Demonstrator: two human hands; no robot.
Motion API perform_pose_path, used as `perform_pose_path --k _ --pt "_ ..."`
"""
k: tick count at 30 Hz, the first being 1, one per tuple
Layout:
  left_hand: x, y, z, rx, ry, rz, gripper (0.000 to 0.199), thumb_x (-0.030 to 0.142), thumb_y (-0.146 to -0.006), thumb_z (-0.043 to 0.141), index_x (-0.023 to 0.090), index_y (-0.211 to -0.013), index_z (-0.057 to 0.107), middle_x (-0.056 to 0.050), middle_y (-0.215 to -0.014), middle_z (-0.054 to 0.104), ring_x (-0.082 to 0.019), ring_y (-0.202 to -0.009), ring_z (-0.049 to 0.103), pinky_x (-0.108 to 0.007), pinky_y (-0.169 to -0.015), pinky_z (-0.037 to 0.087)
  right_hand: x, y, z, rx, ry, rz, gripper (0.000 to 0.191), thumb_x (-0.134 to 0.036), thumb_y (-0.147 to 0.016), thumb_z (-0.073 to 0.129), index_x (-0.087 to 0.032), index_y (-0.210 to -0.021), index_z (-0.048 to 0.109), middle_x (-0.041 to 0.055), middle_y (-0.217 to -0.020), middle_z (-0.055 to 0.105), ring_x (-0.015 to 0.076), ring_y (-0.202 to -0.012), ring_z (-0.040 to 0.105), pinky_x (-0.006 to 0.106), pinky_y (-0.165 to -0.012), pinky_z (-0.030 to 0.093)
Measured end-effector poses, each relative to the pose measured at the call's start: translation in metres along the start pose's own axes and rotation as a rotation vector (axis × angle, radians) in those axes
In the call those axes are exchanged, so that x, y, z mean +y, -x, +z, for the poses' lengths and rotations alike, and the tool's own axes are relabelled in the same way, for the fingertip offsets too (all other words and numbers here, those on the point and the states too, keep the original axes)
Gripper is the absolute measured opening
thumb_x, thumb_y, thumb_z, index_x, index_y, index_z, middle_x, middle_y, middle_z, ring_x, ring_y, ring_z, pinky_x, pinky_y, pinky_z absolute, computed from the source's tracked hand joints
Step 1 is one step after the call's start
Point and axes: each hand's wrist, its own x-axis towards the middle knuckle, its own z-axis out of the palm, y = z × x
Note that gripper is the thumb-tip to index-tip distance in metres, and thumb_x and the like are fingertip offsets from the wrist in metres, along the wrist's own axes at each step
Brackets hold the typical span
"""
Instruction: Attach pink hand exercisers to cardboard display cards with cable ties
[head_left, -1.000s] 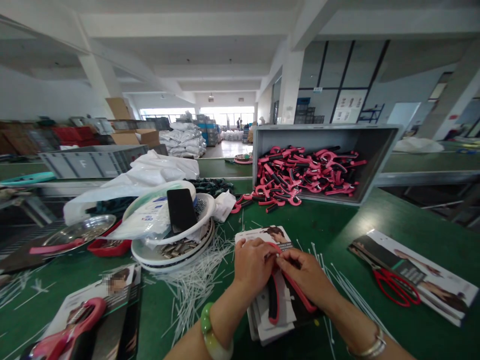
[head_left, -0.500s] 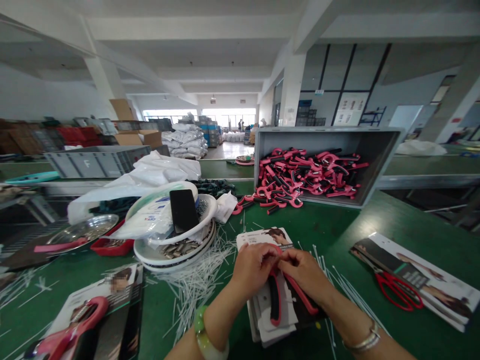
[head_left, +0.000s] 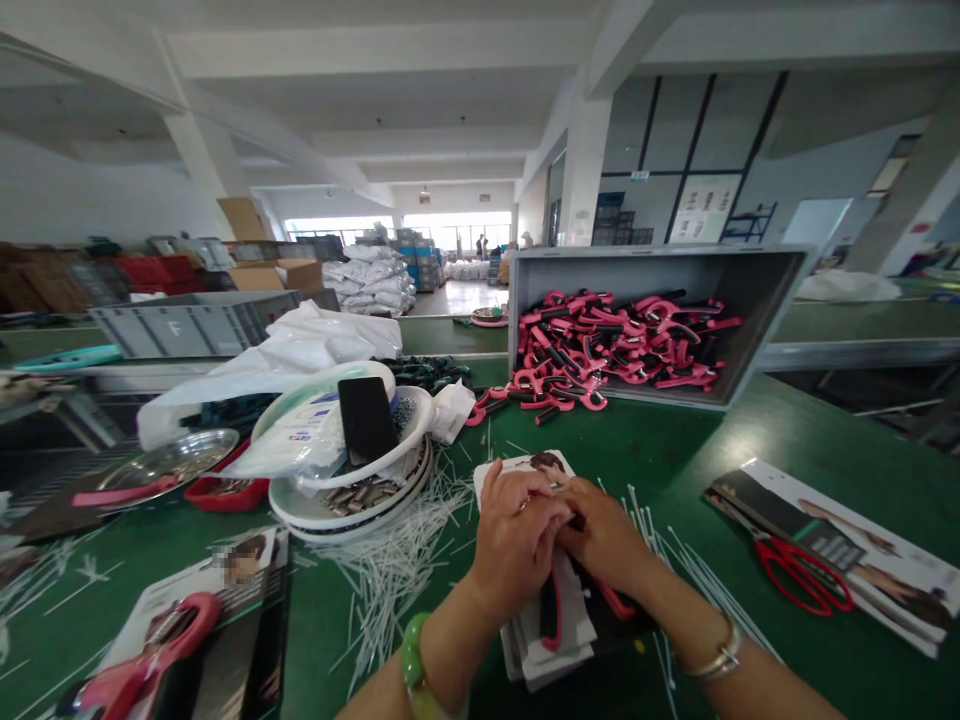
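Note:
A pink and black hand grip [head_left: 551,608] lies on a stack of printed cards [head_left: 525,640] in front of me, its two handles pointing toward me. My left hand [head_left: 517,535] covers its upper end from the left, fingers bent together. From the right, my right hand [head_left: 606,530] closes over the same end, and the fingers of both hands meet there. The grip's top and whatever small thing the fingertips pinch are hidden. White cable ties [head_left: 397,580] are strewn left of the stack, and more ties [head_left: 694,570] lie to its right.
A tilted grey crate [head_left: 765,330] of pink grips stands behind. Red-handled scissors [head_left: 806,575] rest on cards at right. At left are stacked bowls [head_left: 300,515] with a phone [head_left: 367,420], a red tray [head_left: 225,492], and another pink grip [head_left: 161,655] on cards.
My left hand has risen and rolled over the grip's top, its fingers now lifted and covering more of it. My right hand has shifted slightly and stays at the same end.

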Motion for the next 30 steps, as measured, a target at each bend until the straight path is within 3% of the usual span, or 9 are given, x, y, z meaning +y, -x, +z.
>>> perform_pose_path --k 4,7,11,14,19,24,30 --pt "-0.003 0.009 -0.003 -0.203 -0.022 -0.213 0.025 0.032 -0.083 0.052 0.022 -0.105 0.059 -0.007 -0.110 0.062 -0.024 -0.103 0.053 -0.043 -0.096 0.036 0.005 0.002 0.004 0.137 -0.103 -0.045 0.018 -0.030 -0.084 0.051 -0.022 -0.081 0.066 0.0068 -0.100 0.066 0.0211 -0.104 0.057 0.038 -0.093 0.042" --pt "-0.003 0.016 0.001 -0.294 -0.056 -0.334 0.023 0.027 -0.082 0.051 0.025 -0.103 0.061 -0.004 -0.113 0.062 -0.025 -0.103 0.054 -0.042 -0.092 0.039 -0.001 0.008 -0.001 0.139 0.011 -0.140 0.019 -0.028 -0.087 0.048 -0.022 -0.080 0.064 0.0057 -0.090 0.067 0.0201 -0.096 0.059 0.036 -0.088 0.044" --pt "-0.001 0.018 0.007 -0.277 -0.059 -0.406 0.026 0.021 -0.083 0.048 0.028 -0.102 0.063 -0.001 -0.112 0.064 -0.023 -0.102 0.055 -0.039 -0.090 0.040 -0.014 0.020 -0.013 -0.131 0.385 -0.338 0.021 -0.013 -0.083 0.044 -0.020 -0.083 0.064 0.0075 -0.087 0.066 0.0199 -0.083 0.060 0.031 -0.072 0.047" --pt "-0.001 0.014 0.006 -0.293 -0.046 -0.403 0.023 0.029 -0.085 0.048 0.029 -0.101 0.065 0.000 -0.112 0.064 -0.023 -0.102 0.055 -0.039 -0.090 0.041 -0.017 0.028 -0.018 -0.246 0.578 -0.330 0.023 -0.009 -0.080 0.045 -0.020 -0.082 0.064 0.0070 -0.086 0.066 0.0196 -0.078 0.059 0.029 -0.065 0.045" --pt "-0.003 0.004 0.005 -0.358 -0.052 -0.467 0.019 0.040 -0.079 0.058 0.032 -0.093 0.069 0.000 -0.109 0.063 -0.024 -0.099 0.057 -0.039 -0.085 0.045 -0.014 0.031 -0.019 -0.215 0.505 -0.376 0.026 -0.011 -0.084 0.040 -0.020 -0.082 0.064 0.0072 -0.083 0.066 0.0173 -0.080 0.057 0.027 -0.068 0.043" --pt "-0.009 0.002 0.010 -0.344 -0.061 -0.544 0.018 0.041 -0.073 0.064 0.034 -0.089 0.071 -0.001 -0.123 0.054 -0.025 -0.111 0.053 -0.040 -0.091 0.044 -0.011 0.026 -0.022 -0.292 0.459 -0.454 0.025 -0.010 -0.082 0.041 -0.018 -0.078 0.063 0.0063 -0.079 0.064 0.0160 -0.071 0.055 0.026 -0.060 0.040" --pt "-0.006 -0.001 0.005 -0.333 -0.090 -0.476 0.019 0.041 -0.073 0.066 0.030 -0.088 0.071 -0.004 -0.121 0.056 -0.026 -0.110 0.053 -0.044 -0.094 0.041 -0.022 0.036 -0.037 -0.344 0.356 -0.339 0.021 -0.013 -0.081 0.045 -0.021 -0.087 0.063 0.0053 -0.089 0.064 0.0175 -0.082 0.056 0.029 -0.073 0.043"
